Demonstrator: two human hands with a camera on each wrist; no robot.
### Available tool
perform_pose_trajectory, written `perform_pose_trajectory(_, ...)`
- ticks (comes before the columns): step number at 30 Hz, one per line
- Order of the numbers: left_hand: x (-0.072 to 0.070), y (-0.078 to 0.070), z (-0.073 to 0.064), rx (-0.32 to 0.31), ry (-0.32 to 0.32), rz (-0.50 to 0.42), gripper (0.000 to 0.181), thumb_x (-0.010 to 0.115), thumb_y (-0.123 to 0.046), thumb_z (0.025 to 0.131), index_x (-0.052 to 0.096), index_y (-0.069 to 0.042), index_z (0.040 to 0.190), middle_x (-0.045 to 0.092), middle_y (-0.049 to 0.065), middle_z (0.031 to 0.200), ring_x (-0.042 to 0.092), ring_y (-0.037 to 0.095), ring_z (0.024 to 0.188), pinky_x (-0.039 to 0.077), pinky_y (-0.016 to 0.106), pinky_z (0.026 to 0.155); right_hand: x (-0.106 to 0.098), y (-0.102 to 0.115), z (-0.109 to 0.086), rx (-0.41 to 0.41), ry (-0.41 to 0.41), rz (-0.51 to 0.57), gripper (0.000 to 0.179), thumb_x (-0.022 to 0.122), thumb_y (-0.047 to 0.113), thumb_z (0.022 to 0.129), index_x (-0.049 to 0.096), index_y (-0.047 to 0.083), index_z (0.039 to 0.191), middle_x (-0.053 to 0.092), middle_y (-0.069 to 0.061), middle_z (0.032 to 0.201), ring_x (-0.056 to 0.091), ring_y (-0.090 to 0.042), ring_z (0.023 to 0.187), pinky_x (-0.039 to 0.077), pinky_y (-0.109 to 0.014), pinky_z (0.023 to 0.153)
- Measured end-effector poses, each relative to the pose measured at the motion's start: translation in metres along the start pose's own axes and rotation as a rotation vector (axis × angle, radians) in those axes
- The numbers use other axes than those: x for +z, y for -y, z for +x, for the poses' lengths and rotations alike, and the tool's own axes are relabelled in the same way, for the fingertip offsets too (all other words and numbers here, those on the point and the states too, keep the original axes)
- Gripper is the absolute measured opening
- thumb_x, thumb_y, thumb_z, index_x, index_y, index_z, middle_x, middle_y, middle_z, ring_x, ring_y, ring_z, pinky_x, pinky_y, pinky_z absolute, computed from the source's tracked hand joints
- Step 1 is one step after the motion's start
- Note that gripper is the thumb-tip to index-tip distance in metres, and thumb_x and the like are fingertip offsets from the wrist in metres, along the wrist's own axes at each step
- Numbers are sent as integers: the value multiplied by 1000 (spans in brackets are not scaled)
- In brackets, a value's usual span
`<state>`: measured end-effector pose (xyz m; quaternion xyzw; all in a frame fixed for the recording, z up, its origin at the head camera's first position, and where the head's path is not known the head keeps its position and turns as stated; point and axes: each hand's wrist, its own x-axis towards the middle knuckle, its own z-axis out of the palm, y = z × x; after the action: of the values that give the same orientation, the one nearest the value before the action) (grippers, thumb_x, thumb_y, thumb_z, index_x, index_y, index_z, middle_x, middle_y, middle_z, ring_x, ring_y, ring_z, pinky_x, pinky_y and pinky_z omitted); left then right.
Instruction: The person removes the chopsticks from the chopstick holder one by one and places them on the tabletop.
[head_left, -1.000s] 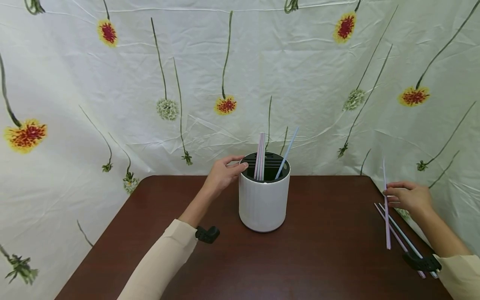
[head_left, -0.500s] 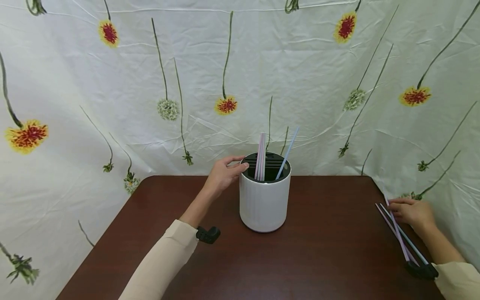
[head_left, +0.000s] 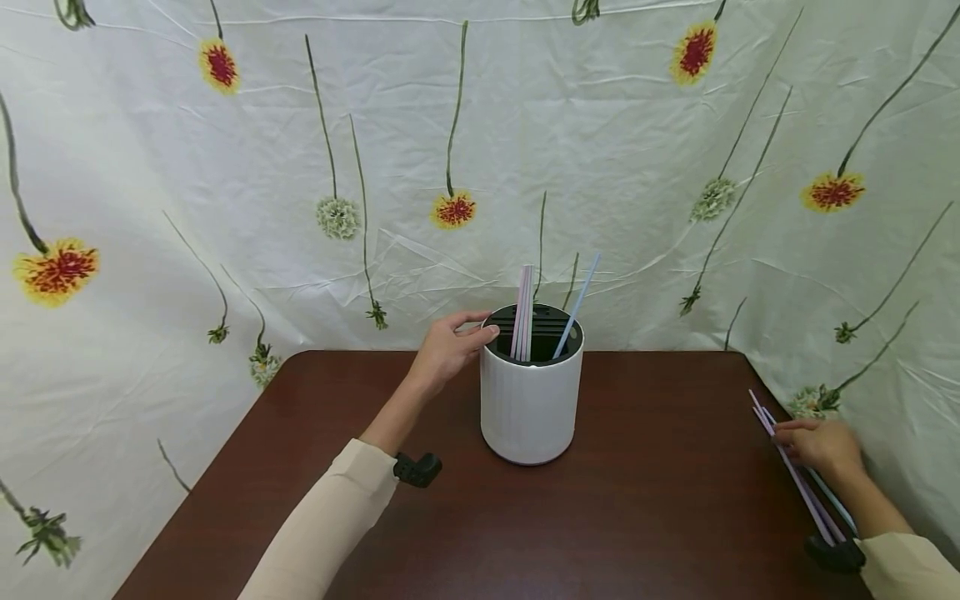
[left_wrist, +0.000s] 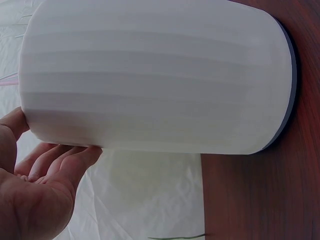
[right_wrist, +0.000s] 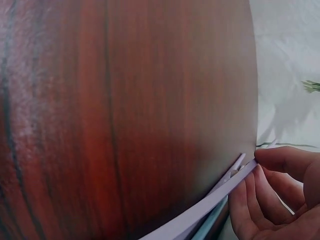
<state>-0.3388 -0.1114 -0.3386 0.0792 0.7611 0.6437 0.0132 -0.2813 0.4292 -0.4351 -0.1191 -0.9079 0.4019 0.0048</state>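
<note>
Cup point(head_left: 531, 412) holds straws point(head_left: 521, 321), left fingers point(head_left: 463, 318) gripping at nine o'clock; at four, right fingers point(right_wrist: 282, 159) pinch a lilac straw point(right_wrist: 202, 206)!

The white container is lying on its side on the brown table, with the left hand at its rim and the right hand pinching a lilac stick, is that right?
Not quite: the white container stands upright on the brown table, as the head view shows. The left hand is at its rim and the right hand pinches a lilac stick.

Right hand point(head_left: 823, 447) lower, lilac stick point(right_wrist: 210, 200) down near other sticks point(right_wrist: 212, 220)
</note>
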Motion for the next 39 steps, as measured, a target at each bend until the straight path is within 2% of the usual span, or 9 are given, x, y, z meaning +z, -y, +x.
perform_pose_trajectory(4, 1, 0, 0, -3, 2, 4, 47, 75, -30, 94, 64, -15, 138, 68, 12, 133, 55, 22, 136, 47, 48, 110, 3, -4, 0, 2, 6, -49, 38, 61, 15, 95, 67, -18, 111, 76, -9, 75, 66, -7, 62, 59, -30, 58)
perform_pose_trajectory(9, 1, -1, 0, -7, 3, 1, 47, 75, -30, 94, 64, -16, 138, 69, 11, 132, 57, 21, 134, 48, 47, 109, 6, -5, 1, 12, 15, -33, 35, 63, 12, 93, 69, -18, 108, 74, -3, 70, 65, -9, 61, 57, -28, 57)
perform_pose_trajectory(13, 1, -2, 0, -8, 2, 6, 46, 75, -30, 94, 65, -16, 137, 69, 11, 132, 58, 21, 133, 49, 46, 109, 7, -5, 0, 10, 36, -29, 35, 62, 10, 93, 68, -19, 110, 74, -3, 72, 64, -7, 62, 58, -27, 58)
perform_pose_trajectory(18, 1, -2, 1, -12, -6, 16, 46, 75, -30, 94, 65, -16, 137, 69, 11, 132, 57, 21, 135, 50, 45, 108, 7, -5, 2, 3, 46, -73, 35, 62, 12, 94, 69, -17, 110, 75, -5, 75, 64, -6, 63, 58, -27, 60)
perform_pose_trajectory(27, 2, -3, 2, -17, -18, 23, 45, 75, -31, 94, 66, -17, 136, 69, 11, 131, 56, 21, 135, 50, 45, 108, 10, -7, 4, 58, -29, -66, 35, 65, 14, 91, 70, -18, 107, 73, -3, 71, 64, -9, 61, 58, -31, 59)
perform_pose_trajectory(32, 2, -1, 3, -6, -14, 23, 46, 75, -30, 94, 65, -16, 137, 68, 12, 133, 55, 23, 136, 48, 48, 109, 7, -8, 3, 38, -20, -102, 35, 66, 15, 90, 71, -16, 107, 75, -10, 76, 65, -10, 63, 58, -34, 60)
perform_pose_trajectory(39, 1, -1, 4, -10, -9, 28, 46, 74, -31, 94, 65, -17, 137, 66, 11, 137, 54, 22, 138, 49, 47, 109, 2, 7, 1, -5, 5, -162, 40, 63, 25, 97, 70, -11, 114, 74, -5, 76, 64, -12, 65, 53, -33, 60)
